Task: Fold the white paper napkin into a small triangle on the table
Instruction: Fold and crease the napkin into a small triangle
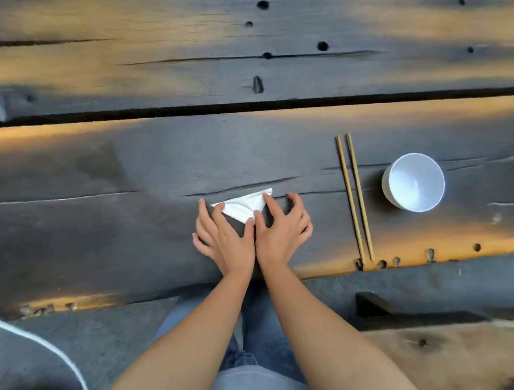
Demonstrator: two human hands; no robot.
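Napkin already down to a small white triangle on the dark wooden table — left hand and right hand spread flat, fingertips pinning its edges, gripping nothing — likely only final creasing left.

You're looking at a white napkin on a dark grey, amber-streaked wooden table; pale tan chopsticks and a plain white bowl are sitting beside it, blue jeans showing below.
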